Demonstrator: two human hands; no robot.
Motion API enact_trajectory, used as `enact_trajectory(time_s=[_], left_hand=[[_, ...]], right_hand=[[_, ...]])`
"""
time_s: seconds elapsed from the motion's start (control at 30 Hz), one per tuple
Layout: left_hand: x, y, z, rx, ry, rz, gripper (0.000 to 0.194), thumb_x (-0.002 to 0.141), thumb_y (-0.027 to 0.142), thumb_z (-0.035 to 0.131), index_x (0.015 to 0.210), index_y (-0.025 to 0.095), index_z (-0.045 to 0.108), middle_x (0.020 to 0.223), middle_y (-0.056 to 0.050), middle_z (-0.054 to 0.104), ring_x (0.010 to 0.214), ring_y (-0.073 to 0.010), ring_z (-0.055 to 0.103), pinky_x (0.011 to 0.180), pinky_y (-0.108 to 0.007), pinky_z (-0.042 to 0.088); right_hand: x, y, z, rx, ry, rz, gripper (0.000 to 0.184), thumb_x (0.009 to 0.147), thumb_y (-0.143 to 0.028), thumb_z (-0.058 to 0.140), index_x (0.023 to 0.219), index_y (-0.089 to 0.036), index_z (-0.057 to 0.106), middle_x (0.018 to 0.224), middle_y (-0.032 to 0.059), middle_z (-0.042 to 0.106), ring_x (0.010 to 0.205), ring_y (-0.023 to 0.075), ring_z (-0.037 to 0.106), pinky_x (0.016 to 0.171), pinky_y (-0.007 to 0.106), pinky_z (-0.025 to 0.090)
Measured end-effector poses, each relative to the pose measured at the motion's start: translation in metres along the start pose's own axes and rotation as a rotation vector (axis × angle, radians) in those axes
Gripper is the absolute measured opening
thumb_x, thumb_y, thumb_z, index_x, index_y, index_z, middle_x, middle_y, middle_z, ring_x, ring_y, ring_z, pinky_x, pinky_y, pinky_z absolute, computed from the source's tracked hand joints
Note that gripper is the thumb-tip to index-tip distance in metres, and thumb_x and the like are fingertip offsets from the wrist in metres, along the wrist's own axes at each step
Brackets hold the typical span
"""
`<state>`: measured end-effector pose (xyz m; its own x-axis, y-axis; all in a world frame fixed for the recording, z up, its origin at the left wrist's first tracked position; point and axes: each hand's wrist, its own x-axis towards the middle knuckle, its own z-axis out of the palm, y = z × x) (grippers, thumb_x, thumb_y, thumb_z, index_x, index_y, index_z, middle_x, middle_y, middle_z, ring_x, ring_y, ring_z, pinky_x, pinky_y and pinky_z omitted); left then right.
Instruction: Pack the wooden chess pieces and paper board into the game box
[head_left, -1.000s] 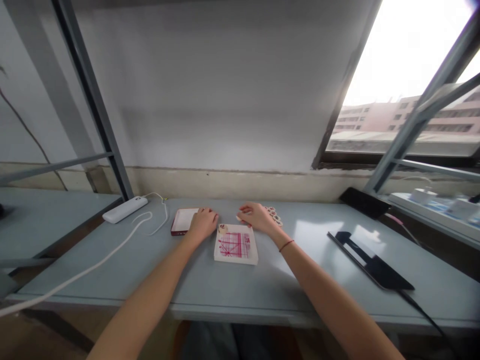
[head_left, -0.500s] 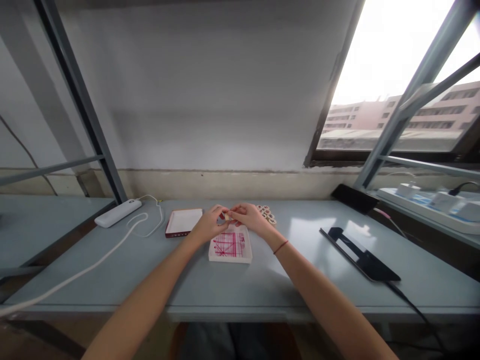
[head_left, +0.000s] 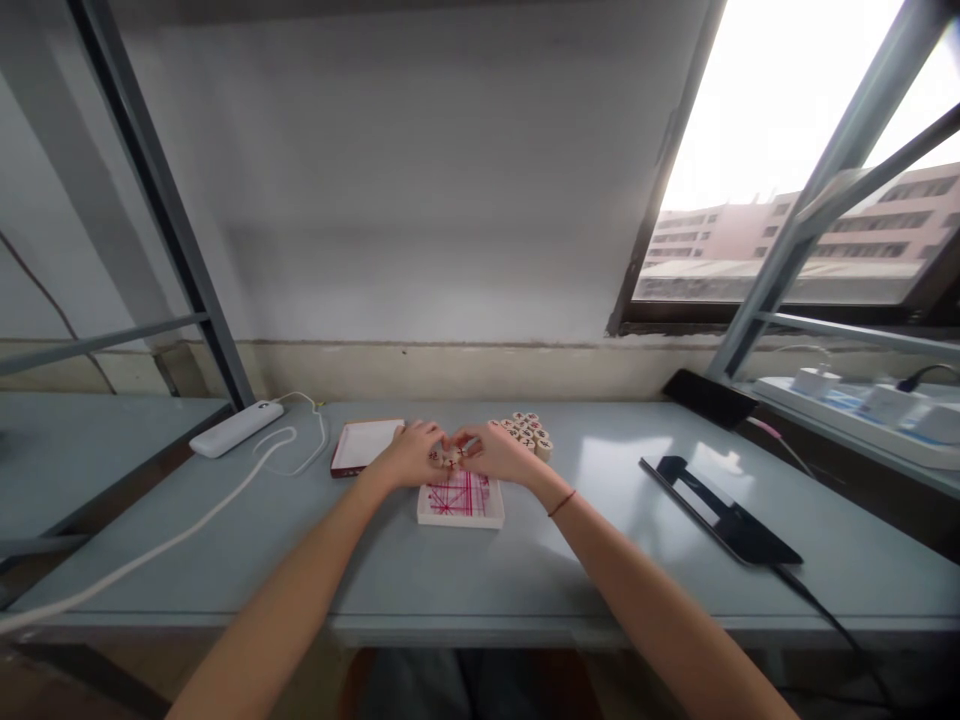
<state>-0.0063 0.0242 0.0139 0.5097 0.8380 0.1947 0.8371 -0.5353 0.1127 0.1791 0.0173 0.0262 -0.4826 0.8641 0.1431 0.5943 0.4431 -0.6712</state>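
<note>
Over the far part of a small white box (head_left: 459, 519), my left hand (head_left: 414, 453) and my right hand (head_left: 501, 450) face each other with fingers curled. Between their fingertips is a short row of round Chinese chess pieces (head_left: 450, 461), pale with marked tops, gripped from both sides. Folded in the box lies a sheet with pink-red lines (head_left: 465, 492). Just behind and right of my right hand stand more Chinese chess pieces (head_left: 529, 432), grouped in short stacks. My fingers partly hide the held pieces and the box's far edge.
Left of the box lies a box lid (head_left: 365, 446), white inside with a dark red side. A white power bank (head_left: 236, 428) with a white cable is farther left. To the right are a dark tablet-like device (head_left: 720, 510), a black phone-like slab (head_left: 709, 398) and a power strip (head_left: 847, 415).
My hands have lowered and turned slightly, so the tops of several pieces now show between them. More of the stacked pieces behind my right hand is visible. The box and lid stay put.
</note>
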Motion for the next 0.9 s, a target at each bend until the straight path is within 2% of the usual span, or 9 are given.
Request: enact_trajectory(time_s=[0.1, 0.23, 0.33, 0.57, 0.73, 0.8, 0.9], left_hand=[[-0.002, -0.004, -0.006, 0.022, -0.050, -0.030, 0.044, 0.065, 0.044, 0.063, 0.103, 0.024, 0.058, 0.108, -0.006, 0.058, 0.103, -0.0259, 0.048, 0.083, -0.034, 0.035], [-0.002, -0.006, -0.006, 0.062, -0.121, -0.074, 0.034, 0.070, 0.038, 0.057, 0.100, 0.025, 0.061, 0.105, -0.006, 0.061, 0.099, -0.0258, 0.052, 0.082, -0.035, 0.036], [-0.001, -0.007, -0.003, 0.040, -0.150, -0.085, 0.029, 0.072, 0.034, 0.054, 0.097, 0.025, 0.063, 0.099, -0.005, 0.062, 0.095, -0.0241, 0.055, 0.080, -0.034, 0.036], [-0.001, -0.010, -0.002, -0.014, -0.137, -0.069, 0.030, 0.073, 0.035, 0.052, 0.099, 0.024, 0.062, 0.098, -0.005, 0.063, 0.091, -0.0228, 0.058, 0.079, -0.033, 0.037], [0.000, 0.000, -0.001, -0.005, -0.130, -0.076, 0.034, 0.071, 0.042, 0.056, 0.100, 0.025, 0.062, 0.095, -0.005, 0.063, 0.094, -0.0250, 0.056, 0.078, -0.033, 0.038], [0.000, 0.005, 0.001, -0.018, -0.133, -0.078, 0.034, 0.072, 0.043, 0.055, 0.099, 0.025, 0.062, 0.094, -0.005, 0.064, 0.093, -0.0251, 0.057, 0.078, -0.033, 0.038], [0.001, 0.008, 0.003, -0.030, -0.142, -0.061, 0.030, 0.076, 0.039, 0.051, 0.099, 0.023, 0.063, 0.094, -0.006, 0.065, 0.092, -0.0237, 0.057, 0.079, -0.033, 0.038]], right_hand=[[0.002, -0.001, 0.010, -0.249, 0.030, -0.061, 0.022, 0.065, -0.014, 0.055, 0.085, -0.019, 0.064, 0.079, 0.0018, 0.065, 0.071, 0.0146, 0.058, 0.059, 0.020, 0.036], [0.003, 0.002, 0.019, -0.429, 0.017, -0.142, 0.014, 0.070, -0.018, 0.054, 0.081, -0.017, 0.062, 0.088, 0.0050, 0.062, 0.073, 0.0147, 0.055, 0.058, 0.022, 0.032], [0.002, 0.004, 0.021, -0.501, 0.041, -0.127, 0.015, 0.073, -0.019, 0.053, 0.086, -0.018, 0.061, 0.090, 0.0051, 0.060, 0.071, 0.0142, 0.054, 0.055, 0.022, 0.028], [0.003, 0.007, 0.026, -0.525, 0.059, -0.096, 0.011, 0.079, -0.022, 0.050, 0.088, -0.020, 0.056, 0.083, 0.0027, 0.060, 0.070, 0.0143, 0.053, 0.053, 0.023, 0.023], [0.004, 0.004, 0.024, -0.499, 0.052, -0.072, 0.014, 0.074, -0.021, 0.053, 0.088, -0.019, 0.058, 0.085, 0.0035, 0.060, 0.070, 0.0138, 0.052, 0.055, 0.022, 0.025], [0.005, 0.005, 0.017, -0.441, 0.074, -0.069, 0.014, 0.073, -0.024, 0.055, 0.086, -0.019, 0.058, 0.083, 0.0028, 0.060, 0.070, 0.0138, 0.052, 0.056, 0.021, 0.027], [0.011, 0.019, -0.007, -0.334, 0.227, 0.013, 0.012, 0.074, -0.025, 0.053, 0.083, -0.020, 0.059, 0.083, 0.0020, 0.063, 0.070, 0.0137, 0.054, 0.059, 0.021, 0.032]])
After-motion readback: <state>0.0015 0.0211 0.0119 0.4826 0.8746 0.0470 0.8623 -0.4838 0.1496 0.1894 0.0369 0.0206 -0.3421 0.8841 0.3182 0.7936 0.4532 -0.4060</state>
